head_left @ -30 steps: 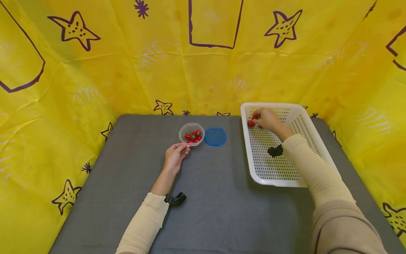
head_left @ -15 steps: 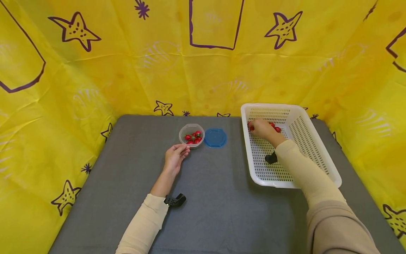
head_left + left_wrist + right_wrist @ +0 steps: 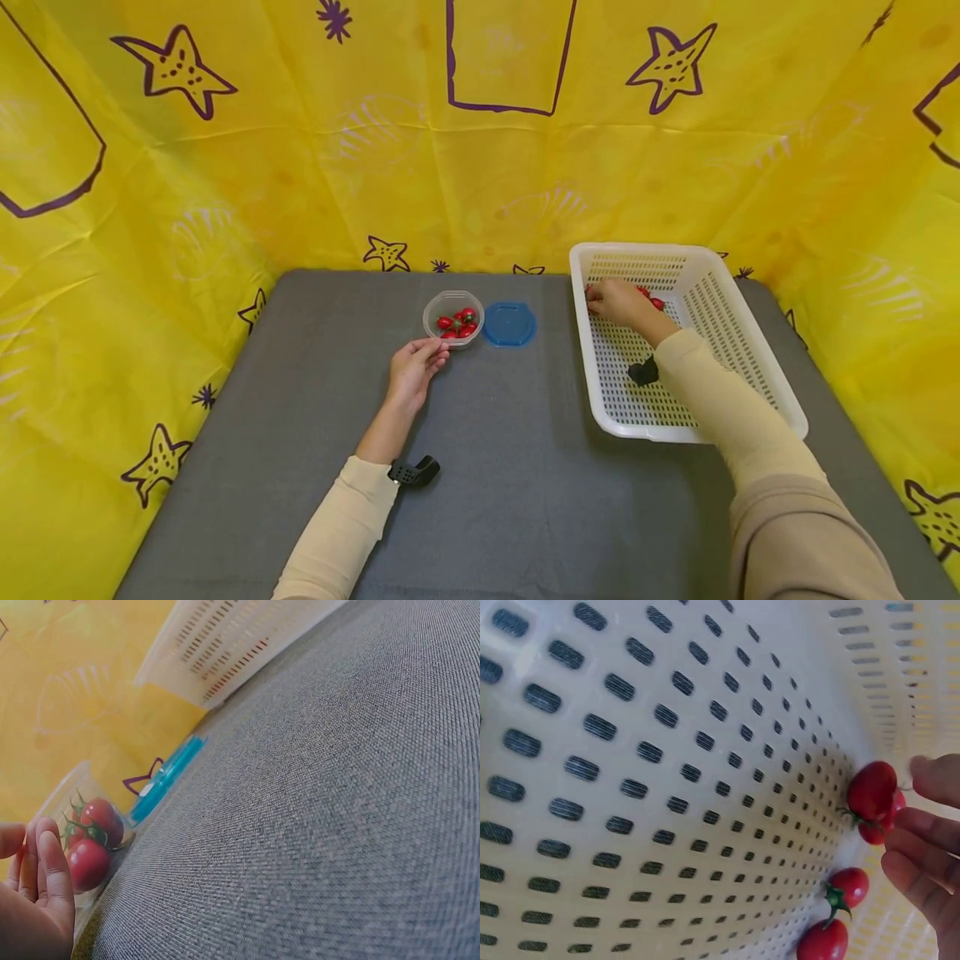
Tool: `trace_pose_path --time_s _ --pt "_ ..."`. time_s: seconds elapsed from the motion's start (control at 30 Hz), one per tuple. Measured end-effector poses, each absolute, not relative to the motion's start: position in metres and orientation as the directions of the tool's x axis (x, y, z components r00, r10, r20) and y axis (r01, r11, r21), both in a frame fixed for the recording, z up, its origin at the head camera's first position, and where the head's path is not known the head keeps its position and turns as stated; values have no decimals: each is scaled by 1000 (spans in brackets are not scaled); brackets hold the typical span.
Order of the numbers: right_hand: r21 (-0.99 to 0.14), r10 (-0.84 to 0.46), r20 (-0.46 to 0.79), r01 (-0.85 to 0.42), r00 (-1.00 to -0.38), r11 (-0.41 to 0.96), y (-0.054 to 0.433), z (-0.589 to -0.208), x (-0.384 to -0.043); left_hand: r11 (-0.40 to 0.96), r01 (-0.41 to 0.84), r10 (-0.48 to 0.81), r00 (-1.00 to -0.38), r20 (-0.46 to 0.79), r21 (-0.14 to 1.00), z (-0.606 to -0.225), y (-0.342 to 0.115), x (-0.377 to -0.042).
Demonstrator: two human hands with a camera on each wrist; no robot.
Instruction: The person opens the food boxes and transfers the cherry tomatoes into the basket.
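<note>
A clear plastic container [image 3: 453, 302] holds several cherry tomatoes [image 3: 458, 322] with green stems. My left hand [image 3: 415, 367] pinches its near rim between thumb and fingers. Beside it lies a blue lid [image 3: 510, 325]. My right hand [image 3: 618, 302] reaches into a white slotted basket [image 3: 588, 379], toward its far left corner. In the right wrist view, the thumb and fingers are spread around a red cherry tomato [image 3: 871, 790], with a gap still showing. Other tomatoes [image 3: 823, 941] lie on the basket floor below the hand. In the head view the hand hides part of this group.
A dark grey cloth [image 3: 495, 467] covers the table under the container and basket. Yellow patterned sheeting [image 3: 480, 192] hangs around the back and sides. The raised basket walls [image 3: 750, 333] surround the right hand and forearm.
My right hand has moved slightly down and left within the basket, baring the tomatoes to its right and covering those at left. The left hand and container have stayed put.
</note>
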State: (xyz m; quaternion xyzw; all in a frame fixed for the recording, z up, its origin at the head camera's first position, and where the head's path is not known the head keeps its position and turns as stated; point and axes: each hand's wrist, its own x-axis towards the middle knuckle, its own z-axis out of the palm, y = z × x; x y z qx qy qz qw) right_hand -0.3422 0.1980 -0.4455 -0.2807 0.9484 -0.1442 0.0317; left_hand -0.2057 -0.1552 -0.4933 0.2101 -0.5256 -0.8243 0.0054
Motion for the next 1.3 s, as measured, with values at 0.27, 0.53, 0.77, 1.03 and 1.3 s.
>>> trace_pose_path --time_s 0.27,0.53,0.77,1.03,1.3 --pt "-307 -465 23 -449 -885 839 203 -428 -344 -457 -212 -221 -914 -341 864 -492 -155 -205" --pt "-310 -440 62 -436 -896 845 200 -394 -348 -465 -211 -219 -914 -343 860 -491 -156 -204" --pt "-307 -447 51 -440 -893 844 193 -374 -353 -455 -211 -221 -914 -339 865 -491 -157 -204" --pt "-312 -484 54 -475 -873 823 173 -354 -348 -448 -210 -229 -913 -338 869 -492 -156 -205" --pt "-285 -545 66 -540 -836 792 145 -345 -343 -445 -219 -221 -913 -344 868 -492 -155 -206"
